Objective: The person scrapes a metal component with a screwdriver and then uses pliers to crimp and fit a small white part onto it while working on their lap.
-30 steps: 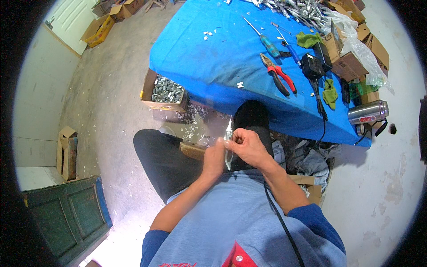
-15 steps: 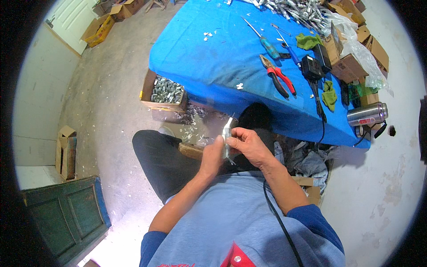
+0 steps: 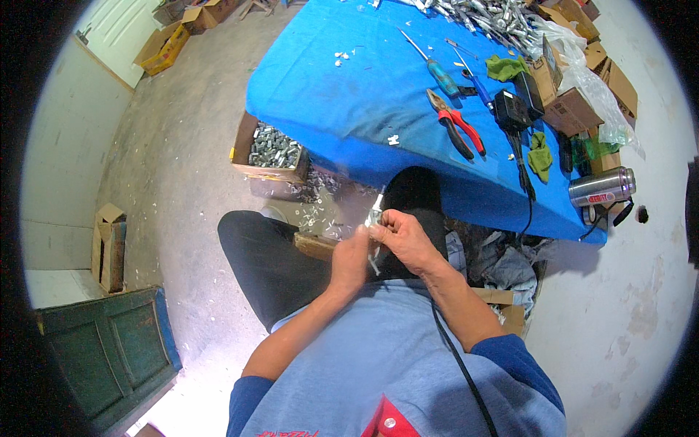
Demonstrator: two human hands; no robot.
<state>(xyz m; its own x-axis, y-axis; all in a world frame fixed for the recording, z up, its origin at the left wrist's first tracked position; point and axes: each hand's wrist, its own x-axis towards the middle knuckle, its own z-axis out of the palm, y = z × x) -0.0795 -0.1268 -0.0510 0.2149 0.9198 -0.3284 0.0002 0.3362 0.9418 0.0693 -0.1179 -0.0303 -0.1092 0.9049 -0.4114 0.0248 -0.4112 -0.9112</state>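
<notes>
From here I see the left hand [image 3: 351, 258] and right hand [image 3: 409, 242] pinching a silvery, white-tipped piece [image 3: 374, 217] over the lap [image 3: 291, 280]. Beside the blue-draped table [image 3: 328, 95], a cardboard box [image 3: 280, 175] holds grey metal parts [image 3: 273, 148] (the steel flask [image 3: 598, 186] carries a red label [image 3: 602, 197]).

L grip [image 3: 351, 256] & R grip [image 3: 405, 240] close tog., both pinched

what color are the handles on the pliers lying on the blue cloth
Red and black; the pliers' handles show best in the head view.
</notes>
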